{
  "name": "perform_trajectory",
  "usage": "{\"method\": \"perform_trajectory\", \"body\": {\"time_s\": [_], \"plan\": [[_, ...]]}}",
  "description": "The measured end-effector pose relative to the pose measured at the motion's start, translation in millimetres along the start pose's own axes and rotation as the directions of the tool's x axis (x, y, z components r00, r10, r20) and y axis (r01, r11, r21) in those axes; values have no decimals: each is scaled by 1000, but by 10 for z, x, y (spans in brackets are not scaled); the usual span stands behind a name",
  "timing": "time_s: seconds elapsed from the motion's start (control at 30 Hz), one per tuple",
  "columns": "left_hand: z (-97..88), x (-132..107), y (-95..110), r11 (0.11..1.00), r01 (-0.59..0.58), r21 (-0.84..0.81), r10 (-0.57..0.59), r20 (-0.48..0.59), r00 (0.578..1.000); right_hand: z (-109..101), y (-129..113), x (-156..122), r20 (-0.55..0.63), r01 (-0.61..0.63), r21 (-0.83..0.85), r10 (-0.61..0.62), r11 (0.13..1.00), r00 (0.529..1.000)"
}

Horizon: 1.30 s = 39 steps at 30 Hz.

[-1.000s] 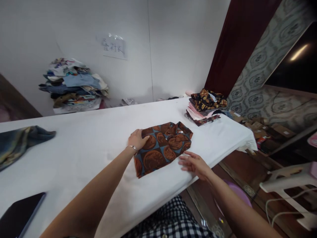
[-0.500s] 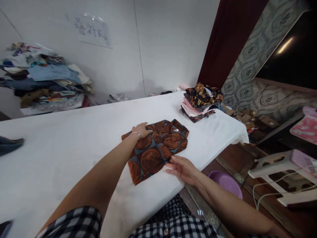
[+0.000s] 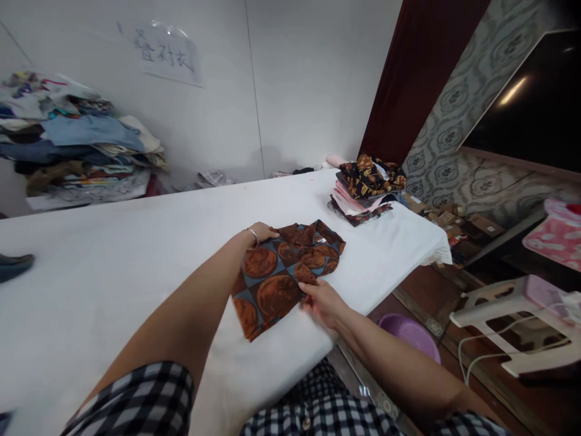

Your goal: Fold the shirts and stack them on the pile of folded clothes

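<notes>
A brown shirt (image 3: pixel 276 290) with large rust-coloured circles and blue patches lies folded on the white-covered table (image 3: pixel 136 266). Its collar, with a small white label, points to the right. At the far edge of the shirt my left hand (image 3: pixel 263 232), with a bracelet at the wrist, is closed on the fabric; some of its fingertips are hidden. My right hand (image 3: pixel 321 301) pinches the near edge, thumb on top and the other fingers partly underneath.
Folded clothes (image 3: pixel 358 191) are stacked at the table's right end. A taller clothes pile (image 3: pixel 86 142) stands at the back left. Dark fabric (image 3: pixel 16 266) lies on the left. Beyond the right edge are a purple basin (image 3: pixel 408 336) and a plastic stool (image 3: pixel 508 315).
My right hand has gone from open fingers beside the near edge to pinching it. My left hand has shifted slightly back to the shirt's far edge and closed there.
</notes>
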<state>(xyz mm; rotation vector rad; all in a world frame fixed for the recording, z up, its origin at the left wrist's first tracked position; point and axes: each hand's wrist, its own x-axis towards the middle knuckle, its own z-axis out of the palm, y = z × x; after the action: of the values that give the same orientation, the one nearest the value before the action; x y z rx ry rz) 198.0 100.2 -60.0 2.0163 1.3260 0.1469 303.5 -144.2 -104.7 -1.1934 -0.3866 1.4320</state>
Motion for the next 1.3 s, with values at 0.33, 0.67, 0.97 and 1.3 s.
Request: {"method": "perform_trajectory", "body": {"time_s": [0.33,0.67,0.97,1.3], "plan": [[-994,-520,20,622,-349,-701,178,-307,935,142,-1214,360,145,503,-260,-481,825,864],[-382,-1985,-757,830,-537,-152,466,-342,816,-373,-787,162,610,747,-558,-432,361,664],[318,-2493,-1079,935,-340,-102,328,-118,937,-588,-342,-141,625,633,-604,-205,484,753],[298,-2060,-875,974,129,-187,-182,-304,935,-425,-406,235,224,355,-793,-305,494,926]]}}
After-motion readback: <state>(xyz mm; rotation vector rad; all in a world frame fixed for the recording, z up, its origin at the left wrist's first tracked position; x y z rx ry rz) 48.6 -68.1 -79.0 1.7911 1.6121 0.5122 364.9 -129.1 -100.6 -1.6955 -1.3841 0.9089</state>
